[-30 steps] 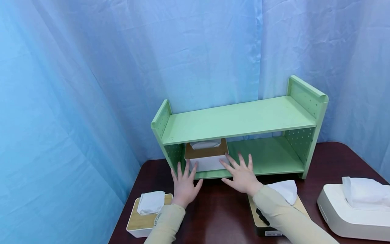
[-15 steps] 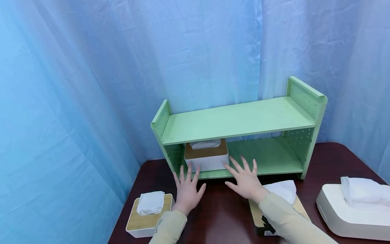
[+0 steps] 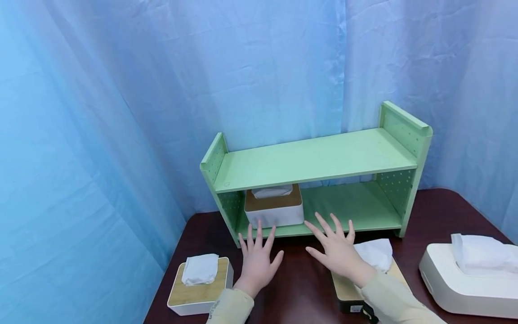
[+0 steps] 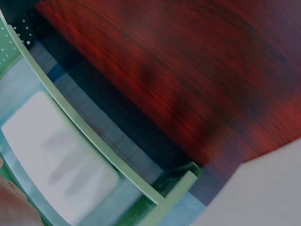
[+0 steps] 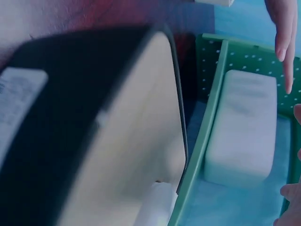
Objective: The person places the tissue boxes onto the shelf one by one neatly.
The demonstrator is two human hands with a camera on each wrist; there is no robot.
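On the lower level of a green two-tier shelf (image 3: pixel 315 157), at its left end, rests a white tissue box (image 3: pixel 279 217) with a brown wooden lid and tissue on top. My left hand (image 3: pixel 258 265) is in front of it with fingers spread, fingertips overlapping the box's lower edge in the head view. To the right, my right hand (image 3: pixel 340 252) has its fingers spread too, holding nothing. Finger shadows fall on the box's white front (image 4: pixel 56 150) in the left wrist view. In the right wrist view, right-hand fingers (image 5: pixel 294 207) show at the edge.
A white tissue box with a light wooden lid (image 3: pixel 202 292) stands at the left on the dark red table (image 3: pixel 291 288). Below my right forearm is a dark-sided tissue box (image 3: pixel 344 288) with a wooden top. A larger white tissue box (image 3: pixel 465 290) stands far right. Blue curtains (image 3: pixel 283 67) hang behind.
Both hands have drawn back from the tissue box in the shelf, toward me and to the right. The box stays where it was.
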